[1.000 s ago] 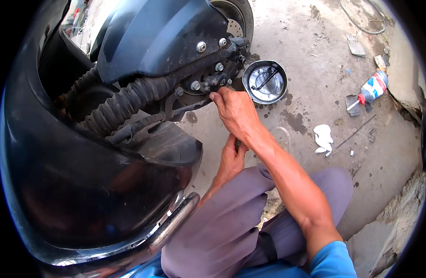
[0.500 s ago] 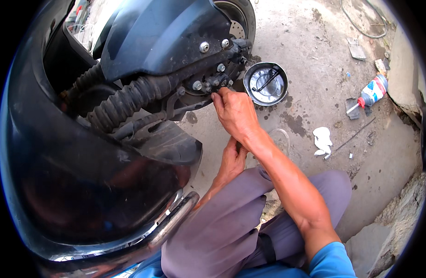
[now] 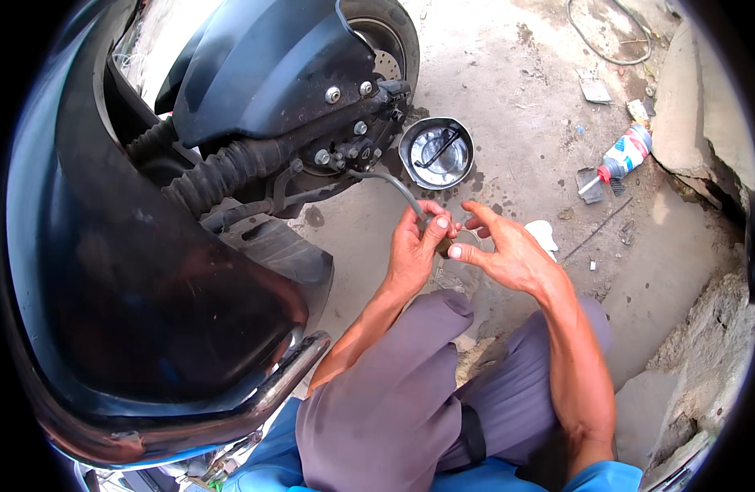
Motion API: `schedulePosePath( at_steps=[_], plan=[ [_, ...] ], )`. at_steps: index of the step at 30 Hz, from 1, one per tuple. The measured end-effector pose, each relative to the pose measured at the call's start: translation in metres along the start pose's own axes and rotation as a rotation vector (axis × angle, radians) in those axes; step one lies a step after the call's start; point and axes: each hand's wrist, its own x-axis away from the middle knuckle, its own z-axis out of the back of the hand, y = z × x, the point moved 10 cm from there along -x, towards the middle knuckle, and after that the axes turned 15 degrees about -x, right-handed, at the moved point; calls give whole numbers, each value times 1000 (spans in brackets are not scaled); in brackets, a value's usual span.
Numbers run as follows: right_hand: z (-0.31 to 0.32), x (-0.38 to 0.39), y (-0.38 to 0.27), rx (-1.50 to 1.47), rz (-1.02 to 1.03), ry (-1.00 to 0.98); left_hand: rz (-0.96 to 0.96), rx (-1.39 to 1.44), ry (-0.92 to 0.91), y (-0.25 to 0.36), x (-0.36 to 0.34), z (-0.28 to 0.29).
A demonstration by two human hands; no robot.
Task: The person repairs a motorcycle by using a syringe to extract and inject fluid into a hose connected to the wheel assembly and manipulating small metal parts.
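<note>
Grey hose (image 3: 403, 189) now in plain view, arcing from near the brake caliper (image 3: 357, 153) into my left grip (image 3: 412, 250), pinched there. My right grip (image 3: 508, 250) has left the caliper, fingers spread; work's now at the hose's near end.

Left hand (image 3: 415, 248) curled, right hand (image 3: 510, 250) splayed

No wording or number could be read. Beyond and right of the left hand's (image 3: 412, 250) grip on the grey hose (image 3: 403, 189), a plastic bottle (image 3: 640, 141) lay on the ground (image 3: 508, 107), its printed label (image 3: 624, 154) blue, white and red, lettering too small to make out. Ahead and left of that grip, a small round mark (image 3: 366, 152) on the dark brake part (image 3: 354, 155) was likewise illegible.
</note>
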Motion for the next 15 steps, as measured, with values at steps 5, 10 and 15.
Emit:
schedulePosePath(
  at_steps=[5,10,15],
  plan=[
    [-16,13,40,-298,-189,-210,-93,467,-116,11,-12,-27],
    [12,24,47,-406,-216,-85,60,223,99,-27,-16,16],
    [24,36,22,-458,-210,-62,243,-516,329,-69,-51,71]
  ],
)
